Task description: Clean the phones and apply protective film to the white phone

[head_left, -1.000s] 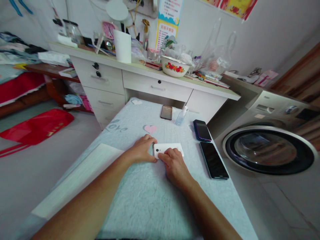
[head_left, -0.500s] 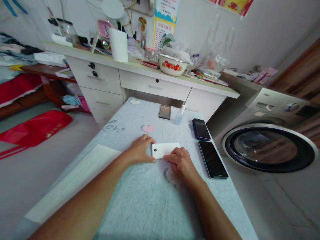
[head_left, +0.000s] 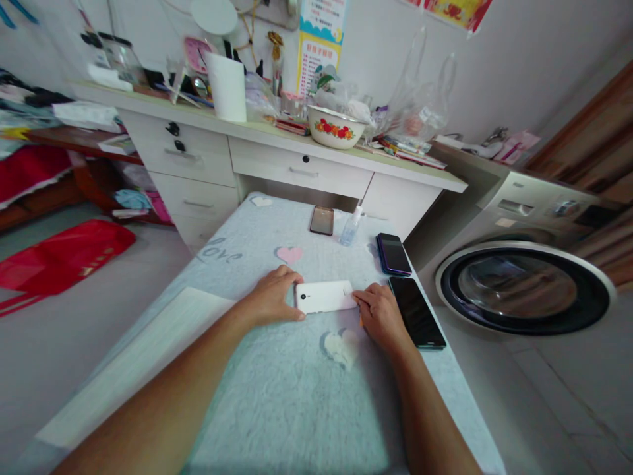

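Observation:
A white smartphone lies back side up on the cloth-covered table, its round camera near the left end. My left hand grips that left end, thumb at the near corner and fingers at the far one. At the other end, my right hand has its fingers pressed together, with the fingertips touching the phone's right edge. A small bit of orange shows beneath those fingers; what it belongs to is hidden. Close by on the right lies a large black-screened phone, partly behind my right hand.
Beyond it rests another dark phone. A clear spray bottle and a brown phone case are farther back. A long pale board lies along the left side. A washing machine stands right of the table.
My right hand has slid right along the phone, from its middle to its right end. My left hand keeps its grip on the left end. The whole view has shifted slightly.

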{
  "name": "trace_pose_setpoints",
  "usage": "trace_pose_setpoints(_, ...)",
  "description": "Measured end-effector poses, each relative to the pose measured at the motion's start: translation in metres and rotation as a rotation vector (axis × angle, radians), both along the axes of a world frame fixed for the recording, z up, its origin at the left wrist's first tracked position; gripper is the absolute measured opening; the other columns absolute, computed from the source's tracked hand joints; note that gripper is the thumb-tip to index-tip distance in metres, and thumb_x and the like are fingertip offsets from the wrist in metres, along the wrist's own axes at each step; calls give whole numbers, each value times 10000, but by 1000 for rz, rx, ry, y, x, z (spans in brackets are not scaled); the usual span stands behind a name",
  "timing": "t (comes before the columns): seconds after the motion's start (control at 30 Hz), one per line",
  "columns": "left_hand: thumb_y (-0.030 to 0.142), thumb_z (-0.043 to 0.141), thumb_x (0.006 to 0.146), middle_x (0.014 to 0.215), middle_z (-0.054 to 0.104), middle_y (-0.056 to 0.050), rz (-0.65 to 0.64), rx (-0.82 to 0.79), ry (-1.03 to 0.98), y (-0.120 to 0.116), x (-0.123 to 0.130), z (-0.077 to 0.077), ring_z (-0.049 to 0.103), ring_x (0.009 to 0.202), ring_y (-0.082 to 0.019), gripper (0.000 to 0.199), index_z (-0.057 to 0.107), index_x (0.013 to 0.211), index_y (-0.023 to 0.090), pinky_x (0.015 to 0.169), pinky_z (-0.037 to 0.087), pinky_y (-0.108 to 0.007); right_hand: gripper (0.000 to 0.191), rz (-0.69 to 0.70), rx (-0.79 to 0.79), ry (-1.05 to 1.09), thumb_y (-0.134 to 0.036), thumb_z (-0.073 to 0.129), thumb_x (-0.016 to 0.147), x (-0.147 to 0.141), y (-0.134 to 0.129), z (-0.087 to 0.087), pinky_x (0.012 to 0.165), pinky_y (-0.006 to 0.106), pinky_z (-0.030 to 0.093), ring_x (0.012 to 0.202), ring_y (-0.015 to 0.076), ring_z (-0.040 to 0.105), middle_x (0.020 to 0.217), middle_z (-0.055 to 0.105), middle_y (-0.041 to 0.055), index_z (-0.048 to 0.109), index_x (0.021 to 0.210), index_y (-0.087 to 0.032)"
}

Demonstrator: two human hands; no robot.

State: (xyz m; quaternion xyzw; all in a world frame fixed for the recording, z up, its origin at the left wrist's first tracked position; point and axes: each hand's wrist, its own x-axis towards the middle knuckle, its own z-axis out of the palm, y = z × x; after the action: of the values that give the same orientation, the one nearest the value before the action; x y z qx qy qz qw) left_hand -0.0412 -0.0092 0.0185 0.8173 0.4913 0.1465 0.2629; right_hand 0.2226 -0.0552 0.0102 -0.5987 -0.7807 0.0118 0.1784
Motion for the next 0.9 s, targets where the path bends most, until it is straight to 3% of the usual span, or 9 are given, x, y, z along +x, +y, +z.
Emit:
trace_pose_setpoints(0.2, 379, 754, 545, 1059, 539, -58, -2, 24, 9, 0, 2, 1, 532, 1012, -253, 551, 590, 1037, 193, 873, 423, -337, 264, 14, 21, -6, -119, 495, 891, -19, -4, -1, 775, 306, 339, 844, 199, 451, 856, 580, 67, 710, 1009, -216)
trace_pose_setpoints(0.53, 354, 743, 543, 997, 569, -45, 7, 90, -19, 0, 1, -9, 561, 925, -227, 515, 594, 1011, 202, 802, 440, -316, 254, 165, -2, 27, -109, 495, 882, -45, -9, 1, 761, 310, 326, 854, 194, 433, 888, 562, 58, 697, 986, -221)
trace_pose_setpoints(0.77, 377, 721, 573, 997, 583, -61, -15, 104, 6, 1, 1, -8, 568, 905, -218, 523, 592, 1041, 182, 798, 444, -308, 268, 2, 18, 49, -138, 500, 889, -22, -1, -7, 788, 315, 353, 880, 204, 491, 889, 597, 65, 706, 1029, -238)
trace_pose_setpoints(0.9, 401, 700, 592, 977, 598, -56, -6, 97, 9, 0, 2, -5, 576, 867, -204, 493, 613, 1027, 186, 771, 444, -291, 288, -83, 17, 187, -167, 444, 913, -10, -1, -4, 778, 292, 402, 811, 179, 542, 881, 596, 72, 711, 1017, -198)
